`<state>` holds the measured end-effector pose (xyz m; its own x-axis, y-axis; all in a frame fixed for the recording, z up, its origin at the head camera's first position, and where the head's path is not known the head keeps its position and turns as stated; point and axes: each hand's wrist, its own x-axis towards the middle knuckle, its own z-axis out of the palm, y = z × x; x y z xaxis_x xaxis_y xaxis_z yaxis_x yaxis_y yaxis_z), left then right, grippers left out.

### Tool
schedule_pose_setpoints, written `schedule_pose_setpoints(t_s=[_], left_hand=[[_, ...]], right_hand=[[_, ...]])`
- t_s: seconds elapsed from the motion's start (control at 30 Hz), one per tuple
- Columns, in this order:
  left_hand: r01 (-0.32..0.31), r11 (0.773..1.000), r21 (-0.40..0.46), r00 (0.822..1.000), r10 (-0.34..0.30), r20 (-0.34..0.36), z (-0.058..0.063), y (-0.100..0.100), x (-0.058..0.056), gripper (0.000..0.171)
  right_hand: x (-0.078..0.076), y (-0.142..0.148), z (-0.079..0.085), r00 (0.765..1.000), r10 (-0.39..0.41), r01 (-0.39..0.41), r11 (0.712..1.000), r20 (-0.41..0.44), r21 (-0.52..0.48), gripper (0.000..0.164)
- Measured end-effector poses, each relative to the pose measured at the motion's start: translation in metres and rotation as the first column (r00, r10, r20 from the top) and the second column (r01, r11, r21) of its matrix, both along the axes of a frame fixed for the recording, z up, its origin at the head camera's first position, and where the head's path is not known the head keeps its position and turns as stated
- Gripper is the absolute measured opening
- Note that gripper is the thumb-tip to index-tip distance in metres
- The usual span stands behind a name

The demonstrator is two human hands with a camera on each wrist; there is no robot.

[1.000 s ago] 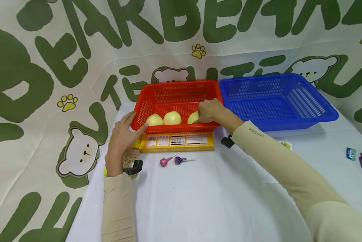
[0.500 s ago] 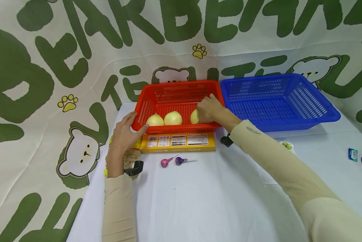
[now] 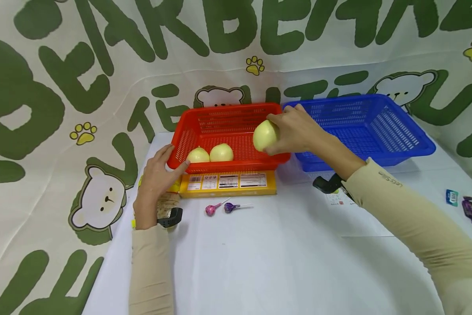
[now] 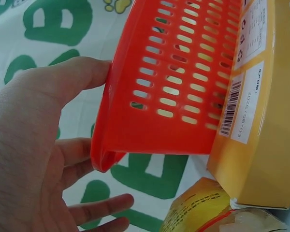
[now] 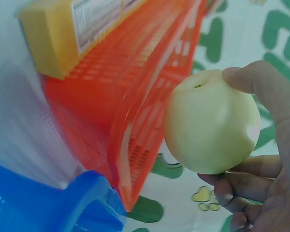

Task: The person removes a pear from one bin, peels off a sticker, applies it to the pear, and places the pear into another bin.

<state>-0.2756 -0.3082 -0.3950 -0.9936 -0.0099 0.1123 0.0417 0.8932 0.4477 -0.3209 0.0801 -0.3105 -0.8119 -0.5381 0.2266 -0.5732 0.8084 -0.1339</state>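
Observation:
My right hand [image 3: 295,130] holds a pale yellow-green apple [image 3: 265,135] between thumb and fingers, raised over the right end of the red basket [image 3: 236,166]. In the right wrist view this apple [image 5: 210,125] shows its hollow, the thumb near its top and the fingers beneath. Two similar apples, one at the left [image 3: 198,155] and another beside it [image 3: 222,152], lie at the basket's front left. My left hand [image 3: 155,179] rests at the basket's front left corner. In the left wrist view its thumb touches the rim [image 4: 106,111] and its other fingers are spread, fairly straight.
A blue basket [image 3: 401,153] stands right of the red one. Before the red basket lie a yellow box [image 3: 228,192], a pink lollipop [image 3: 210,210] and a purple lollipop [image 3: 230,207]. A yellow packet [image 4: 198,208] sits by the left hand. Small wrapped sweets [image 3: 470,209] lie far right.
My right hand has lifted the apple from the basket's floor and moved up and right with it. My left hand stays at the basket's corner.

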Motion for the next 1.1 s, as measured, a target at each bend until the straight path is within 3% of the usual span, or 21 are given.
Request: schedule_pose_setpoints(t_s=[0.23, 0.4, 0.57, 0.77, 1.1], left_hand=[[0.011, 1.000, 0.006, 1.000, -0.011, -0.012, 0.001, -0.001, 0.001, 0.089], [0.013, 1.000, 0.015, 1.000, -0.013, -0.006, -0.002, -0.001, 0.000, 0.090], [0.009, 1.000, 0.015, 1.000, -0.009, -0.004, -0.003, -0.001, 0.000, 0.091], [-0.003, 1.000, 0.008, 1.000, 0.003, 0.003, -0.001, -0.004, 0.000, 0.091], [-0.001, 1.000, 0.024, 1.000, 0.001, 0.015, 0.000, 0.000, -0.002, 0.092]], right_hand=[[0.058, 0.026, -0.011, 0.988, 0.130, -0.136, 0.987, -0.080, -0.084, 0.080], [0.096, 0.038, -0.040, 0.978, 0.194, -0.202, 0.973, -0.077, -0.114, 0.078], [0.123, 0.048, -0.073, 0.979, 0.203, -0.203, 0.974, -0.015, -0.101, 0.077], [0.138, 0.049, -0.095, 0.978, 0.202, -0.199, 0.977, 0.045, -0.074, 0.078], [0.144, 0.054, -0.097, 0.976, 0.195, -0.199, 0.980, 0.099, 0.029, 0.078]])
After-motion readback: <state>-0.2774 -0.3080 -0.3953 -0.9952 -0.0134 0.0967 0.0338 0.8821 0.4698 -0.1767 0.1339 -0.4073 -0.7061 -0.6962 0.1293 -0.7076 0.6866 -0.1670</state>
